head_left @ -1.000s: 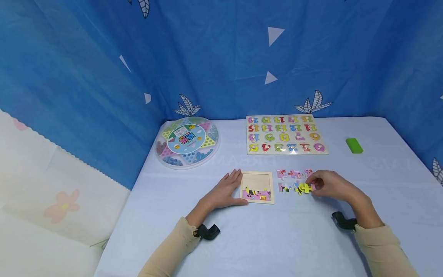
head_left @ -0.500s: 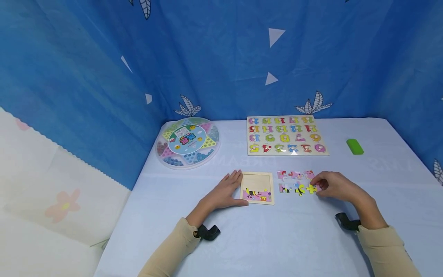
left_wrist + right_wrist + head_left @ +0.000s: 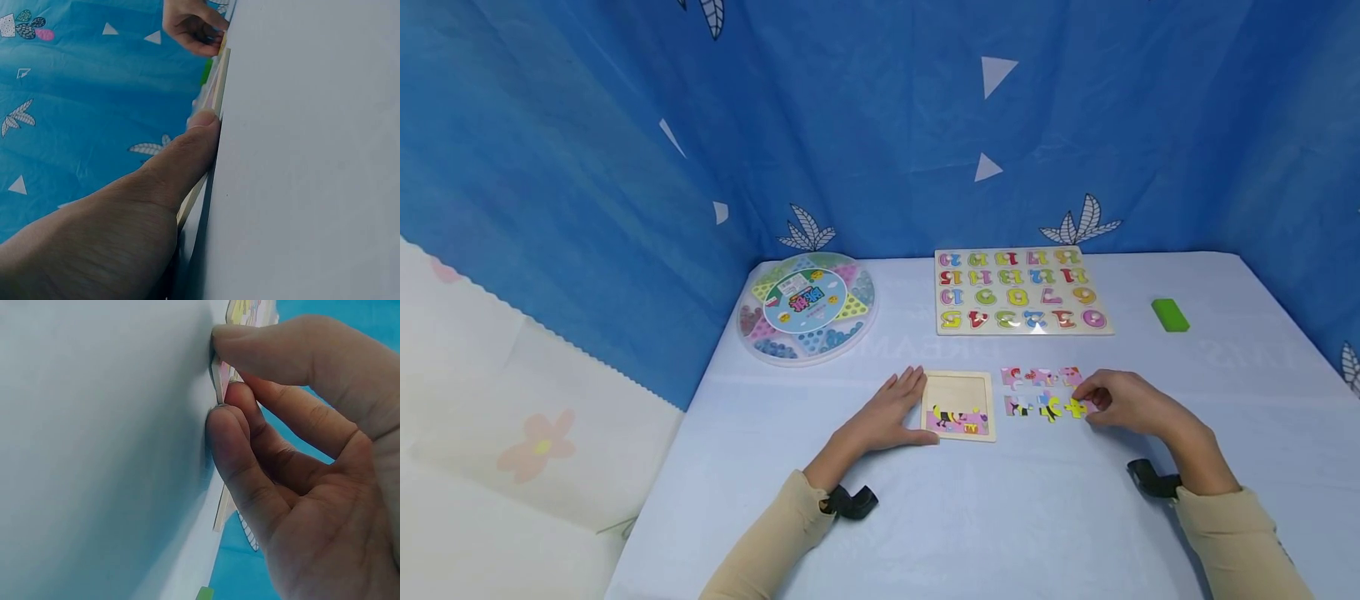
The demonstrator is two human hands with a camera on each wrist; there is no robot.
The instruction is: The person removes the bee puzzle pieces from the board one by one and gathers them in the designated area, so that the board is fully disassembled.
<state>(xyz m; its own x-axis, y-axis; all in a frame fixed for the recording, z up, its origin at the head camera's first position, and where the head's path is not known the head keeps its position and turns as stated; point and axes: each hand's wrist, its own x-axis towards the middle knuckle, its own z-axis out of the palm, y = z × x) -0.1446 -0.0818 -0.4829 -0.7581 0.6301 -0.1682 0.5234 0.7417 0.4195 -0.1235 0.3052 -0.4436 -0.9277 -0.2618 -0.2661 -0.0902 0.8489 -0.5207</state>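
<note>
With the tray (image 3: 992, 408) as the clock's centre, the left hand (image 3: 887, 414) lies at 9 o'clock, fingers extended against the rim and thumb touching near 7 — steadying contact only, nothing grasped. A bee picture fills the tray's 6 o'clock part; pale wood shows toward 12.

The right hand (image 3: 1123, 403) is out at 3 o'clock, pinching a yellow piece (image 3: 1076, 408) between thumb and fingers, close to the cloth. This piece is at the far end of the lower row, beside two others (image 3: 1049, 407); the upper row (image 3: 1042, 377) sits between 2 and 3.

Farther off: number board (image 3: 1024, 308) at 1, marble game (image 3: 805, 300) at 10, green block (image 3: 1170, 316) just past 2.
</note>
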